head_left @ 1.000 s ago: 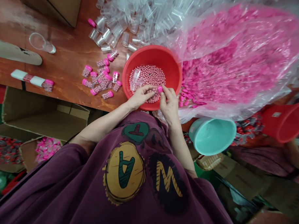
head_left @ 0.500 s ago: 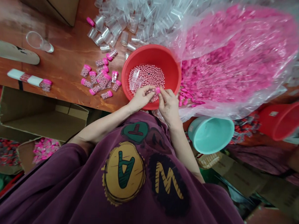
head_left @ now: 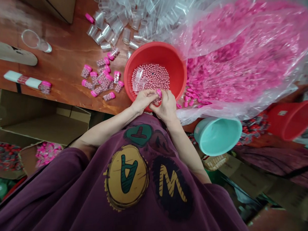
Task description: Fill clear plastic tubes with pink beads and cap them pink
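Note:
Over the near rim of a red bowl (head_left: 128,81), my left hand (head_left: 143,101) and my right hand (head_left: 166,106) meet with closed fingers. Between them shows the pink cap (head_left: 159,92) of a small bottle; my fingers hide most of its body. My left hand pinches the bottle, while the fingers of my right hand wrap round the cap end. Pink beads (head_left: 157,75) cover the bottom of the bowl, with clear empty vials (head_left: 139,80) lying on them at the left. Capped bottles of beads (head_left: 104,80) lie in a loose group left of the bowl.
Clear vials (head_left: 147,14) are heaped behind the bowl. To the right spreads a plastic bag of pink caps (head_left: 221,74). A teal bowl (head_left: 201,137) and another red bowl (head_left: 282,125) stand further right. An open cardboard box (head_left: 42,120) sits below the table's left edge.
My right hand has closed in toward my left, its fingers now bunched round the pink cap. The cap has shifted slightly left and tilted. The whole view has moved a little.

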Tool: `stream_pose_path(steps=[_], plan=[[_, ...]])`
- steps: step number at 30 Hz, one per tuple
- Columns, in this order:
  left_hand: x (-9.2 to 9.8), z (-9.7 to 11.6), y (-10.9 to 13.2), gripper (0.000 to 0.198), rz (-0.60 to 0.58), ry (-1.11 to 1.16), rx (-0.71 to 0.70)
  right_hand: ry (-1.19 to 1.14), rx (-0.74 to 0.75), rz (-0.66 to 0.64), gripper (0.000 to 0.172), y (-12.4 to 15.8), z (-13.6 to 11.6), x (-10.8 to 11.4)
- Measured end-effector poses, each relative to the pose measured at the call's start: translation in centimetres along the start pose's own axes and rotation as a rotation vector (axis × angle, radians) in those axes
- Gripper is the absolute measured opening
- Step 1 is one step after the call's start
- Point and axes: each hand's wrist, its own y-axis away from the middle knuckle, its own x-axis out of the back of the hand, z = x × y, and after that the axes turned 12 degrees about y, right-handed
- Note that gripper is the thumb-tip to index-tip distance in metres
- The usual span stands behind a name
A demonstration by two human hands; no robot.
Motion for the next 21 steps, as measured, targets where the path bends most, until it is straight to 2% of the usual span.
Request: stream_pose_path(steps=[4,7,10,13,15,18,20,21], plan=[[1.0,-0.5,-0.1,0.009,-0.006,0.041,0.067,-0.037,-0.003,-0.071,0.055,0.5,-0.2,-0.1],[2.1,-0.3,-0.3,0.005,-0.033,0.070,0.084,-0.336,-0.033,-0.078,0.066,1.2,-0.2,0.2],[3.2,0.3,-0.5,0.023,-0.109,0.076,0.049,-0.733,-0.205,-0.013,0.071,1.6,0.3,0.8],[3.6,1.2,-0.4,0.036,-0.248,-0.019,-0.009,-0.897,-0.375,0.037,0.059,1.4,0.8,1.7],[3.4,1.5,-0.3,0.041,-0.300,-0.102,-0.046,-0.858,-0.409,0.071,0.051,1.2,0.7,2.4],[2.6,1.4,0.0,0.041,-0.247,-0.107,-0.082,-0.639,-0.267,0.066,0.038,1.0,-0.1,3.4],[1.9,1.0,0.1,0.038,-0.161,-0.068,-0.050,-0.399,-0.130,0.027,0.042,1.1,-0.8,3.7],[1.5,0.7,0.2,0.037,-0.118,-0.049,-0.020,-0.266,-0.090,0.002,0.050,1.1,-1.1,3.6]])
